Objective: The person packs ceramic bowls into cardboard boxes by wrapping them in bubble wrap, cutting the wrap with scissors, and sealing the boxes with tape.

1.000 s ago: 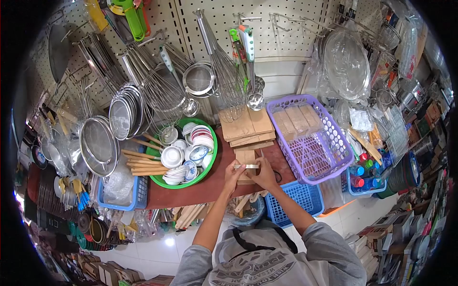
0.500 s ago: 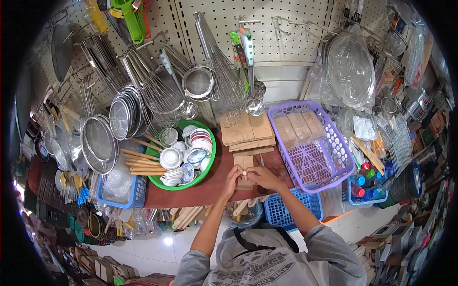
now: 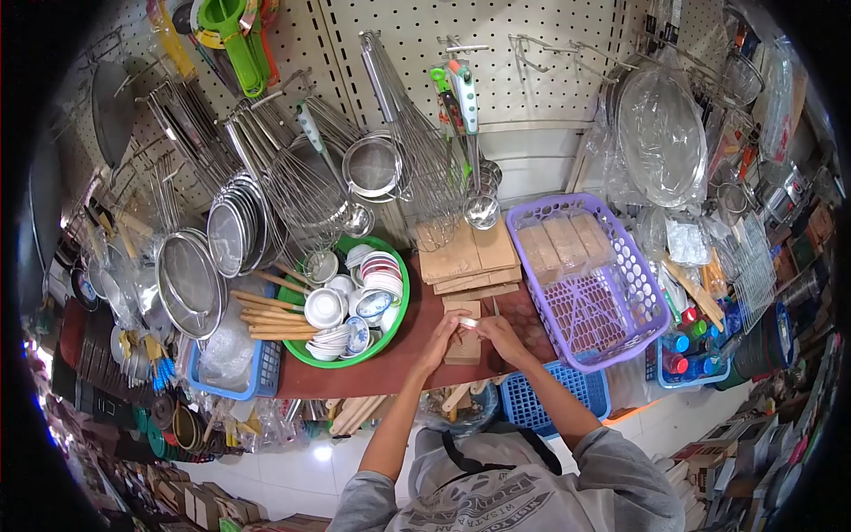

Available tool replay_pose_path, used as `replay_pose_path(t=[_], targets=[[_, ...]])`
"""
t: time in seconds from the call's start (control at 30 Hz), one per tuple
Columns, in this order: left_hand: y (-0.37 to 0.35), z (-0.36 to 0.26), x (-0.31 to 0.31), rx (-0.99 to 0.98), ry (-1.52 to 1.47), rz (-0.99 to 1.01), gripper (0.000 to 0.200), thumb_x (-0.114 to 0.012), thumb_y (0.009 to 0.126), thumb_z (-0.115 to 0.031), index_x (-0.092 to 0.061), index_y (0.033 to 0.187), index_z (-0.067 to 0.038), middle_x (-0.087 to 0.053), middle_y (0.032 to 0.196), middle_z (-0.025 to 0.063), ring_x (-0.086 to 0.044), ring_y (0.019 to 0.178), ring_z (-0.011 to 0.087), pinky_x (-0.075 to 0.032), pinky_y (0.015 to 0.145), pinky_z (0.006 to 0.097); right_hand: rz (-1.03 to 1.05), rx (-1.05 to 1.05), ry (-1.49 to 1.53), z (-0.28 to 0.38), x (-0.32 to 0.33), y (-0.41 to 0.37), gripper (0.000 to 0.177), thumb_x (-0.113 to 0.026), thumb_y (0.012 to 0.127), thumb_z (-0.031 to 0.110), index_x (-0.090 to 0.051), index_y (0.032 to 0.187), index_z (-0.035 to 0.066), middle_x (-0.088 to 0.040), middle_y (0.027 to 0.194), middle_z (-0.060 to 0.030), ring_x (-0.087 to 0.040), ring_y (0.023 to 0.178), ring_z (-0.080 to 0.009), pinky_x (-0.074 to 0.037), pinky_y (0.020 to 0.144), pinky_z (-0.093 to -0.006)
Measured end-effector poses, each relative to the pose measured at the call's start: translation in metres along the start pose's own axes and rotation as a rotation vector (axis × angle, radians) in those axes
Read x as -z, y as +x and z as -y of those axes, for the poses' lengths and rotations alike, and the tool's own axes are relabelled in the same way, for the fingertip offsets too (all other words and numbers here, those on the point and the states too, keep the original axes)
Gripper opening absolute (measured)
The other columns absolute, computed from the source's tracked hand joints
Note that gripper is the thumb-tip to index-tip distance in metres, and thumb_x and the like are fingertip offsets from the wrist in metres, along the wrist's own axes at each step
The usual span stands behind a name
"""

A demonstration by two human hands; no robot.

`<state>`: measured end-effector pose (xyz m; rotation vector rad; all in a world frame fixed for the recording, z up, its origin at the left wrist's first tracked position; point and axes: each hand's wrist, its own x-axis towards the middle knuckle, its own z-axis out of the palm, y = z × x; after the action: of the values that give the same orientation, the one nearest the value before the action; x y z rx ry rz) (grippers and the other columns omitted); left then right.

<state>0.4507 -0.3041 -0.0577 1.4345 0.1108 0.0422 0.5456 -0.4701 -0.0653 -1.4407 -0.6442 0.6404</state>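
Observation:
Both of my hands meet over a narrow brown cardboard piece (image 3: 463, 348) on the red-brown table (image 3: 417, 355). A small white roll (image 3: 468, 323), perhaps tape, is between them. My left hand (image 3: 441, 339) closes its fingers on the roll's left side. My right hand (image 3: 498, 335) has its fingers pinched at the roll's right side; what exactly they grip is too small to tell. Just beyond the hands lies a stack of brown cardboard (image 3: 465, 253). A thin pointed tool (image 3: 495, 306) rests near my right hand.
A green basin (image 3: 403, 306) of small bowls and wooden-handled tools stands left. To the right is a purple basket (image 3: 581, 310) holding wrapped brown packs. Blue baskets (image 3: 554, 390) sit lower down. Whisks (image 3: 425, 168) and strainers (image 3: 372, 166) hang from the pegboard.
The whole view has shifted slightly, so the scene appears lower and further right. The white roll shows more clearly between my hands, which stay close together.

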Motion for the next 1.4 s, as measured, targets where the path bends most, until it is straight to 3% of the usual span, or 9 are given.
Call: replay_pose_path(t=[0.17, 0.37, 0.47, 0.67, 0.77, 0.97, 1.17, 1.27, 1.4], targets=[[0.005, -0.001, 0.012, 0.107, -0.118, 0.050, 0.047, -0.046, 0.101, -0.050, -0.050, 0.134, -0.016, -0.050, 0.097, -0.0009, -0.049, 0.074, 0.0082, -0.038, 0.071, 0.0230, -0.002, -0.058, -0.018, 0.005, -0.012, 0.004, 0.037, -0.049, 0.095, 0.023, -0.040, 0.061, 0.010, -0.041, 0.065, 0.0056, -0.040, 0.061, -0.0069, -0.037, 0.060, -0.0270], [0.009, -0.006, 0.018, 0.193, -0.110, 0.094, 0.046, -0.048, 0.100, -0.051, -0.049, 0.131, -0.017, -0.052, 0.101, -0.0006, -0.051, 0.080, 0.0089, -0.041, 0.074, 0.0241, -0.088, -0.082, -0.185, 0.011, -0.025, 0.005, 0.041, -0.047, 0.096, 0.033, -0.050, 0.067, 0.004, -0.045, 0.062, 0.0029, -0.042, 0.060, -0.0089, -0.033, 0.055, -0.0314], [0.012, 0.005, 0.019, 0.186, -0.222, 0.043, 0.044, -0.047, 0.100, -0.052, -0.052, 0.125, -0.016, -0.055, 0.104, 0.0006, -0.054, 0.085, 0.0102, -0.043, 0.076, 0.0257, -0.091, -0.136, -0.033, 0.030, -0.034, 0.003, 0.034, -0.044, 0.093, 0.023, -0.037, 0.063, 0.010, -0.038, 0.064, 0.0046, -0.037, 0.061, -0.0090, -0.034, 0.060, -0.0281], [0.016, -0.002, 0.032, 0.256, -0.423, 0.269, 0.045, -0.043, 0.100, -0.053, -0.052, 0.119, -0.012, -0.059, 0.103, 0.0033, -0.057, 0.089, 0.0124, -0.046, 0.079, 0.0283, -0.138, -0.065, 0.094, 0.048, -0.048, -0.007, 0.035, -0.042, 0.093, 0.027, -0.037, 0.063, 0.010, -0.037, 0.064, 0.0038, -0.035, 0.062, -0.0096, -0.030, 0.059, -0.0291], [0.017, -0.001, 0.035, 0.242, -0.440, 0.337, 0.046, -0.045, 0.100, -0.052, -0.051, 0.121, -0.012, -0.058, 0.103, 0.0032, -0.056, 0.090, 0.0123, -0.045, 0.079, 0.0286, -0.137, -0.039, -0.097, 0.037, -0.048, -0.006, 0.036, -0.043, 0.094, 0.028, -0.037, 0.064, 0.010, -0.037, 0.064, 0.0032, -0.035, 0.062, -0.0100, -0.030, 0.059, -0.0294], [0.012, 0.014, 0.023, 0.148, -0.141, 0.146, 0.049, -0.045, 0.098, -0.055, -0.044, 0.128, -0.016, -0.053, 0.106, 0.0035, -0.056, 0.095, 0.0173, -0.042, 0.088, 0.0317, -0.171, -0.051, -0.147, 0.024, -0.050, -0.009, 0.037, -0.044, 0.094, 0.029, -0.037, 0.065, 0.007, -0.038, 0.064, 0.0024, -0.035, 0.062, -0.0100, -0.030, 0.058, -0.0290], [0.015, 0.025, 0.030, 0.178, -0.414, 0.289, 0.047, -0.046, 0.099, -0.050, -0.044, 0.128, -0.013, -0.055, 0.103, 0.0027, -0.055, 0.099, 0.0140, -0.040, 0.093, 0.0311, -0.193, -0.038, -0.124, 0.063, -0.068, -0.025, 0.035, -0.043, 0.094, 0.026, -0.038, 0.065, 0.006, -0.037, 0.063, 0.0022, -0.033, 0.060, -0.0089, -0.028, 0.055, -0.0294], [0.022, 0.042, 0.035, 0.183, -0.366, 0.368, 0.043, -0.046, 0.101, -0.046, -0.043, 0.130, -0.014, -0.052, 0.110, 0.0027, -0.049, 0.097, 0.0119, -0.039, 0.090, 0.0278, -0.263, -0.032, -0.172, 0.045, -0.067, -0.027, 0.036, -0.044, 0.093, 0.027, -0.039, 0.065, 0.006, -0.036, 0.062, 0.0018, -0.033, 0.059, -0.0094, -0.028, 0.055, -0.0299], [0.013, 0.024, 0.024, 0.143, -0.154, 0.241, 0.042, -0.045, 0.101, -0.045, -0.044, 0.129, -0.014, -0.053, 0.103, 0.0014, -0.051, 0.094, 0.0128, -0.040, 0.090, 0.0289, -0.219, -0.108, -0.206, 0.044, -0.062, -0.027, 0.033, -0.042, 0.094, 0.026, -0.045, 0.068, 0.006, -0.041, 0.066, 0.0022, -0.037, 0.063, -0.0096, -0.030, 0.057, -0.0293]])
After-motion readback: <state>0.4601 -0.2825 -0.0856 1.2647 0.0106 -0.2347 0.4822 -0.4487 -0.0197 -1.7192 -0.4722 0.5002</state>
